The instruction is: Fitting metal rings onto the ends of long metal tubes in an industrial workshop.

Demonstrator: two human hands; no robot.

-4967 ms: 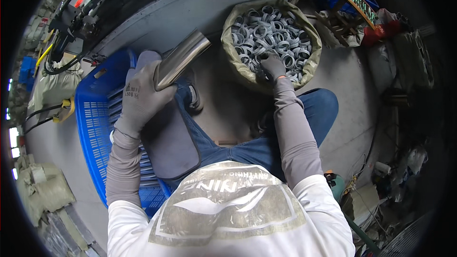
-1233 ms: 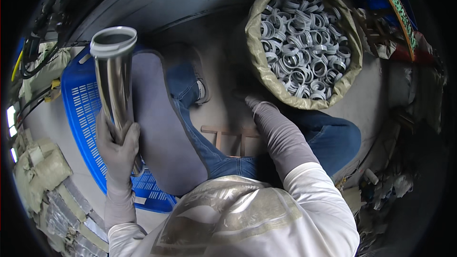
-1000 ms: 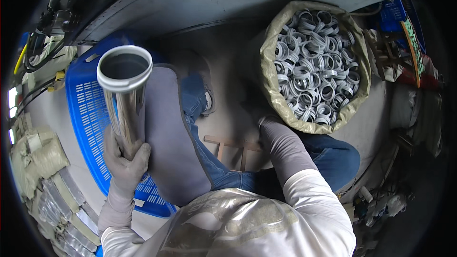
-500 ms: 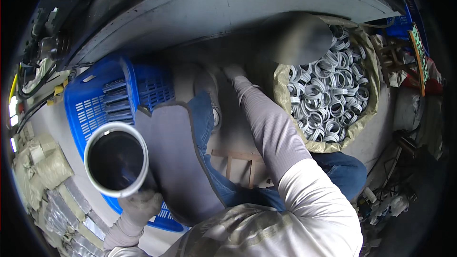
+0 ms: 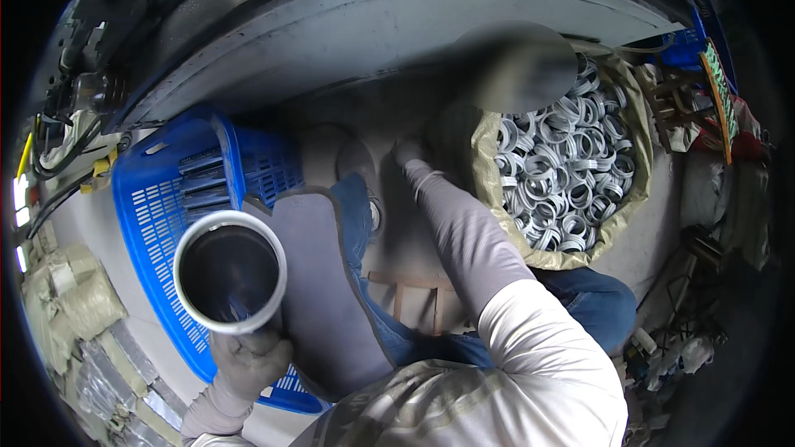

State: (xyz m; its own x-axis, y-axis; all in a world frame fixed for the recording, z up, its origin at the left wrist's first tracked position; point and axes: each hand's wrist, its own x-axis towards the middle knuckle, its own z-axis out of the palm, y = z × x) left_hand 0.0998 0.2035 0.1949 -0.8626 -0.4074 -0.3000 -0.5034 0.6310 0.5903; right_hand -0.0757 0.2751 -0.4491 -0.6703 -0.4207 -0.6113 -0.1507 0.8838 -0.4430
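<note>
My left hand (image 5: 252, 360) is closed on a dark, round tube-like piece with a pale grey rim (image 5: 281, 269), its wide mouth facing up. The piece stands over the edge of a blue plastic basket (image 5: 157, 207) at my left. My right arm reaches forward, and my right hand (image 5: 407, 151) is low in the shadow between my shoe and a sack; its fingers are too dark to make out. The tan woven sack (image 5: 484, 174) at the right holds many pale grey ribbed rings (image 5: 571, 165).
Dark, flat pieces (image 5: 203, 182) lie in the basket. A grey metal panel (image 5: 331, 50) crosses the front, and a blurred pale shape (image 5: 530, 70) hides part of the sack. A small wooden stool (image 5: 414, 281) stands between my legs. Wrapped bundles (image 5: 91, 298) are stacked at the far left.
My left hand has carried the pale-rimmed piece a little to the right. My right hand has drawn back slightly toward me.
</note>
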